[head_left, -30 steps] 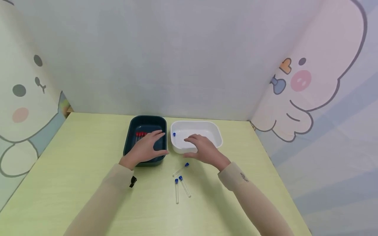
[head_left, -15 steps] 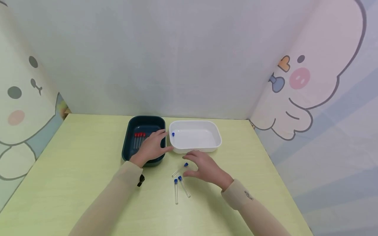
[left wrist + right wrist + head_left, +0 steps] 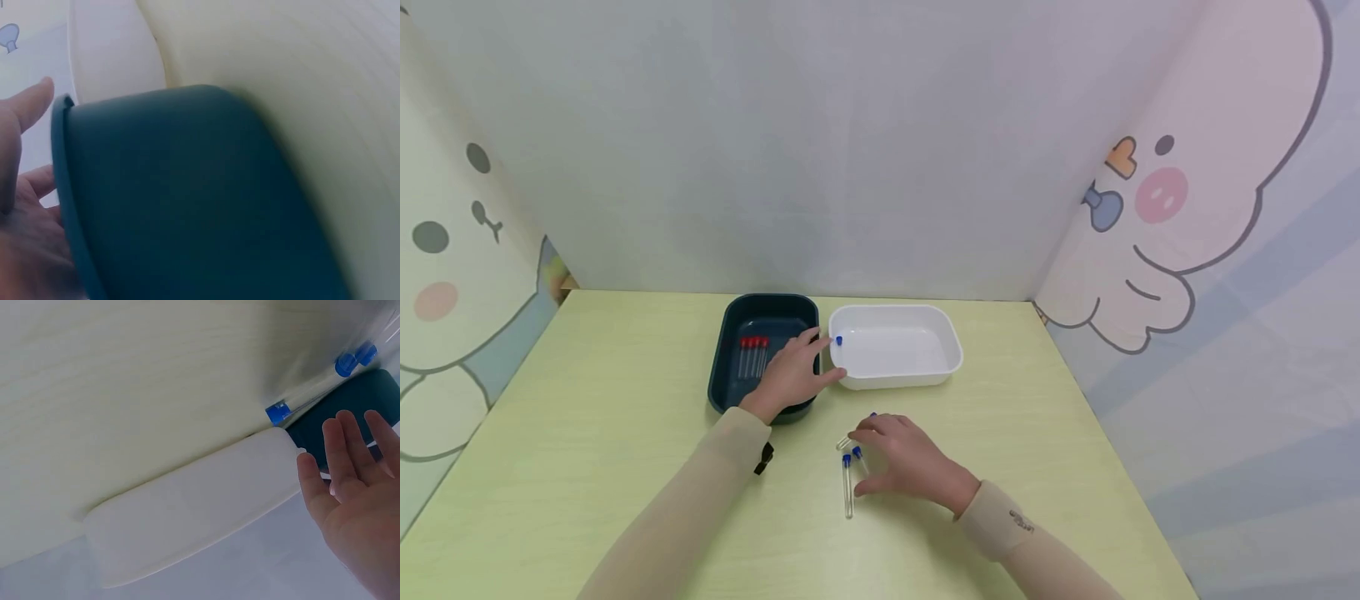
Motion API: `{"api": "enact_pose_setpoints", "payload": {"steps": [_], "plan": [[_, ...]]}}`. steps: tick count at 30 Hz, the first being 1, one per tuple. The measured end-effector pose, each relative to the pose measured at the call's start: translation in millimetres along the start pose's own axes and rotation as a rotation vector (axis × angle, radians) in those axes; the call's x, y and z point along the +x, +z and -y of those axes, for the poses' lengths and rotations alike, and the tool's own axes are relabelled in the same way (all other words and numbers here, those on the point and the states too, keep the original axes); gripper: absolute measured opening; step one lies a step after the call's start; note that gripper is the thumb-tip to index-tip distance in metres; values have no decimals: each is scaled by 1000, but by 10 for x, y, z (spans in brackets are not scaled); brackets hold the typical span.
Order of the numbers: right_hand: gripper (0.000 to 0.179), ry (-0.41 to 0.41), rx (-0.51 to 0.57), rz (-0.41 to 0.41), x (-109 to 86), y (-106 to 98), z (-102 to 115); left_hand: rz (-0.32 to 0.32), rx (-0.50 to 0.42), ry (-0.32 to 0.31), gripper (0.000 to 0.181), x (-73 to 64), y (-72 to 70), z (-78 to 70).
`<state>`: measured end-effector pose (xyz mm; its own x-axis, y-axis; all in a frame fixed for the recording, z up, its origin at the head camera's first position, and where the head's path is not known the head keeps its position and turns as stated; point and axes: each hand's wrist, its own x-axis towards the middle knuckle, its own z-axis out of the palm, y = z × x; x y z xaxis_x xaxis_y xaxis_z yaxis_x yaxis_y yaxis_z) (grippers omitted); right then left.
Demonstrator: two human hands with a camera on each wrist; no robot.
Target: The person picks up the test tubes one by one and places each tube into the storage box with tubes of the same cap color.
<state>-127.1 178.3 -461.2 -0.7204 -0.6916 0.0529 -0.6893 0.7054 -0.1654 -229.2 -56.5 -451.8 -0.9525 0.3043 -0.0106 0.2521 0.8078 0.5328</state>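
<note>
My right hand [image 3: 910,462] hovers over the blue-capped test tubes on the table, thumb and fingers spread apart with nothing held. One test tube [image 3: 848,492] lies in plain sight beside the thumb; two others, a slanted tube [image 3: 844,442] and a tube between [image 3: 857,452], are partly hidden by the hand. Their blue caps [image 3: 278,412] show in the right wrist view. My left hand [image 3: 793,372] is held over the right side of the dark blue tray [image 3: 718,367], fingers loose and pointing toward the white tray [image 3: 895,381]. Several red-capped test tubes [image 3: 754,342] lie in the dark tray.
Inside the white tray, at its left end, a small blue cap [image 3: 838,341] shows. Both trays stand side by side near the back of the pale yellow table [image 3: 625,358]. A pale curtain [image 3: 805,150] rises behind, with printed cartoon figures at both sides.
My right hand has moved from over the white tray's front toward me, down over the blue-capped tubes. My left hand has shifted slightly right, uncovering more of the red-capped tubes.
</note>
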Motion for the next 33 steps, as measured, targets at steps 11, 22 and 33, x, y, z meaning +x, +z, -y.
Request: {"api": "enact_pose_setpoints", "payload": {"steps": [11,22,33], "plan": [[85,35,-70,81,-16,138,77,-9,-19,-20,76,10,87,33],[88,7,-113,51,-29,210,99,-52,-5,-22,71,5,103,3],[95,-48,-215,-3,-43,271,137,-67,1,-37,69,29,110,-15]]}}
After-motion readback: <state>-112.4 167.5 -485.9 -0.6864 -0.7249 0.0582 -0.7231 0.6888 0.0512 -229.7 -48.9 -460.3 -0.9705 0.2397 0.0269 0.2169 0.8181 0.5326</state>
